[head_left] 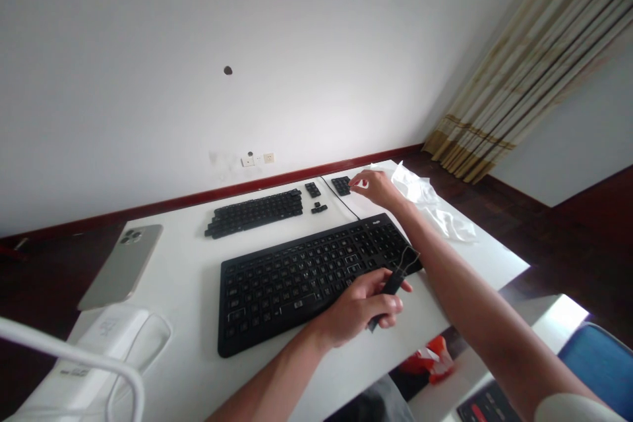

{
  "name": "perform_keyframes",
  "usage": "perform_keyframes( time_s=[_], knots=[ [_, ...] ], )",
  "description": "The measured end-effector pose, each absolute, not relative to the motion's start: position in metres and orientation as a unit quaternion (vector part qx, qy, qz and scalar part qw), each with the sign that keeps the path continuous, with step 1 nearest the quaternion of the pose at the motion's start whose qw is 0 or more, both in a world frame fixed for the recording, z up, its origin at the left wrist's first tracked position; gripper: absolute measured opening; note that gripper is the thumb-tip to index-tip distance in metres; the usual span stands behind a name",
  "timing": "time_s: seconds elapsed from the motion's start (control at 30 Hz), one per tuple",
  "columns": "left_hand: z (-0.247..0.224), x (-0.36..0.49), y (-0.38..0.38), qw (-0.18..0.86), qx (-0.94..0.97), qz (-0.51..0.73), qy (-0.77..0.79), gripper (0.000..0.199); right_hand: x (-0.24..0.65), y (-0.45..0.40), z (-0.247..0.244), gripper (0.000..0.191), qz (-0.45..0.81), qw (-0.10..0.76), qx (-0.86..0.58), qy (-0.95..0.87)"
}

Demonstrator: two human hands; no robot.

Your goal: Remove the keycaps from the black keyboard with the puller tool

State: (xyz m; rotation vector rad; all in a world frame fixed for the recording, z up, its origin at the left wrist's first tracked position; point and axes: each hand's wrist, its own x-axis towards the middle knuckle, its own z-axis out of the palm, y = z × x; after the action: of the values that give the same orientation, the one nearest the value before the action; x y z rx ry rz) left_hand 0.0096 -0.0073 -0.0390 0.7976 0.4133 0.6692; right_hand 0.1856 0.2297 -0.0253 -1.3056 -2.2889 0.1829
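Observation:
A black keyboard (281,277) lies at a slant on the white desk, its keycaps off and the switches bare. My left hand (366,303) is closed around the dark handle of a wire keycap puller (393,282), whose wire loops point up over the keyboard's right end. Reaching past the keyboard, my right hand (378,188) has thumb and forefinger pinched at the edge of a small block of black number-pad keycaps (340,185). The fingertips seem to be on a keycap there, which is mostly hidden. A large group of removed keycaps (257,212) sits in rows behind the keyboard.
Two smaller keycap groups (312,189) (319,208) lie near the keyboard cable (341,200). A phone (123,264) and a white power strip (93,356) with a cable are at left. Crumpled white plastic (420,191) lies at right. The wall (316,79) stands behind the desk.

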Motion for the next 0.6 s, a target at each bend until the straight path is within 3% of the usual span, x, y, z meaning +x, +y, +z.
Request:
perform_keyframes(
  time_s=[0.17,0.3,0.47,0.6],
  knots=[
    [-0.043,0.014,-0.007,0.860,0.339,0.325,0.202,0.036,0.198,0.187,0.006,0.015,0.065,0.293,-0.499,-0.813],
    [-0.047,0.017,-0.008,0.851,0.328,0.358,0.202,0.038,0.219,0.110,-0.001,0.023,0.116,0.351,-0.552,-0.747],
    [-0.049,0.019,-0.010,0.799,0.354,0.434,0.221,0.041,0.216,-0.012,-0.031,0.026,0.353,0.446,-0.512,-0.644],
    [-0.049,0.019,-0.014,0.801,0.338,0.454,0.196,0.045,0.180,-0.073,-0.044,0.026,0.417,0.463,-0.477,-0.620]
  ],
)
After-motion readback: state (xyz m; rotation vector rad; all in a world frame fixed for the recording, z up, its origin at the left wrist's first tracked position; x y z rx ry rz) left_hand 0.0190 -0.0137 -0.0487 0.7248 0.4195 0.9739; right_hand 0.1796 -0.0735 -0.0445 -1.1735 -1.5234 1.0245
